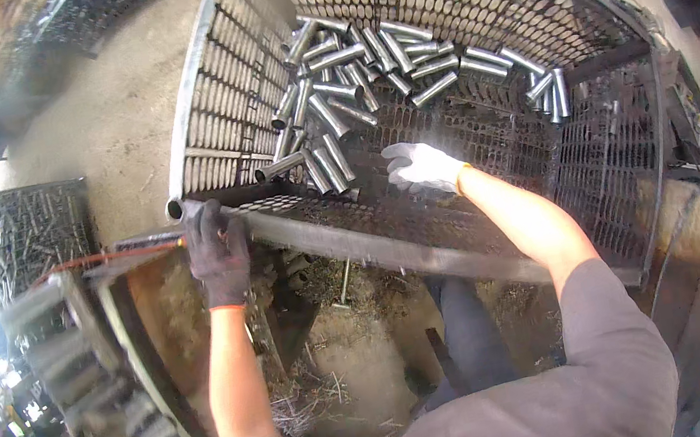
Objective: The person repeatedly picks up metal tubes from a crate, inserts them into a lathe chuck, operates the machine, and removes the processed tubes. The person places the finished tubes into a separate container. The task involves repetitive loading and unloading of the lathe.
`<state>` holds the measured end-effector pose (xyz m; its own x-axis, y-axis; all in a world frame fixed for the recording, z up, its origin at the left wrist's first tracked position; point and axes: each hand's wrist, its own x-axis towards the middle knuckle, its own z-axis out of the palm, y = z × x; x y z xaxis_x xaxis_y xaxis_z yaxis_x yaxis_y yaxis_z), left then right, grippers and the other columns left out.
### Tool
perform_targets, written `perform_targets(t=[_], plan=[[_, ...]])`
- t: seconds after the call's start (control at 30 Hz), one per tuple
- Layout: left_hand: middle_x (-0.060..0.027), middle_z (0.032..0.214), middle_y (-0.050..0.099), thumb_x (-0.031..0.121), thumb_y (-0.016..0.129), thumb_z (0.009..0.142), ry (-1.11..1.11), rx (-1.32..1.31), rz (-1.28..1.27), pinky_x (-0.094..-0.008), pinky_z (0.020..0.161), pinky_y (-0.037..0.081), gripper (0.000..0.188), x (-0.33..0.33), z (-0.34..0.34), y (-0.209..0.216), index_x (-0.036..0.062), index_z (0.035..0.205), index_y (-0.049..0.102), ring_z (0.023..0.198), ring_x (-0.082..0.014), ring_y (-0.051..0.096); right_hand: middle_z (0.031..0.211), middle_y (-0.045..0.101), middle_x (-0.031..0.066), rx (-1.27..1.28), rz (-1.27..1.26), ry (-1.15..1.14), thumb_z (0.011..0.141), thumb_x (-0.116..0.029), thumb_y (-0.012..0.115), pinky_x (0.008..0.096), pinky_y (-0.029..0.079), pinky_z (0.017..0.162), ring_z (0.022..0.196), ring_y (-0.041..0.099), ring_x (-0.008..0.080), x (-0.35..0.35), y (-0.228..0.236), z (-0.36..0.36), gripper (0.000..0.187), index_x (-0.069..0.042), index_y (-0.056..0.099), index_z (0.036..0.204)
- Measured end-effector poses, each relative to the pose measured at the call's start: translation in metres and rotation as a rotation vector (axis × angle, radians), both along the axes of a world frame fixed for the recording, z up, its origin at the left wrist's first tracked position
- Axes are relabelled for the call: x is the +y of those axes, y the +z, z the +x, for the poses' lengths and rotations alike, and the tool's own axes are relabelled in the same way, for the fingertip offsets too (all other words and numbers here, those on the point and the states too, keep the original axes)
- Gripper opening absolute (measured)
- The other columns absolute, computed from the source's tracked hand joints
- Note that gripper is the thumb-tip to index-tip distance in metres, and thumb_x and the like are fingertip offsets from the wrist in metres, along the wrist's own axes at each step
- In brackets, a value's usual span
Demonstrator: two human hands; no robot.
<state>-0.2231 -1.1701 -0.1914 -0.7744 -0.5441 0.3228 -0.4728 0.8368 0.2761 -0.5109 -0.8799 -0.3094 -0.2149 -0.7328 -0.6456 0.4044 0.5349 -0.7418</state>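
The left hand [218, 250] curls at the basket rim [354, 242], its hold unclear. The open right hand [426, 168] would best meet tubes [437, 89] mid-length.

White glare burns at left; shiny silver metal tubes [437, 89] glint; fisheye distortion bows the boxy grey metal-mesh basket [353, 238].

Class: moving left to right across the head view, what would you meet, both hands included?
Dark parts heap, dark-gloved left hand, thin rod, white-gloved right hand, rightmost tubes.
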Motion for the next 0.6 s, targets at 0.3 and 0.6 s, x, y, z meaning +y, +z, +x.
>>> perform_targets(t=[0.3,0.6], plan=[[-0.0180,0.118,0.075,0.027,0.055,0.093,-0.192,-0.220,0.104,-0.0577,0.109,0.044,0.035,-0.071,-0.038,-0.039,0.0050,0.110,0.077,0.109,-0.0418,0.067,0.121,0.077,0.0244,0.606,0.216,0.809,0.091,-0.037,0.067,0.0466,0.059,0.099,0.114,0.074,0.0375,-0.220,-0.306,0.003,0.052,-0.003,0.072,0.129],[-0.0188,0.126,0.073,0.042,0.045,0.102,-0.143,-0.432,0.201,-0.0631,0.114,0.038,0.047,-0.075,-0.035,-0.034,0.0070,0.107,0.077,0.121,-0.0447,0.064,0.143,0.071,0.0117,0.592,0.594,0.841,0.093,-0.023,0.068,0.0545,0.056,0.105,0.127,0.070,0.0352,-0.346,-0.445,0.012,0.043,-0.014,0.076,0.135]])
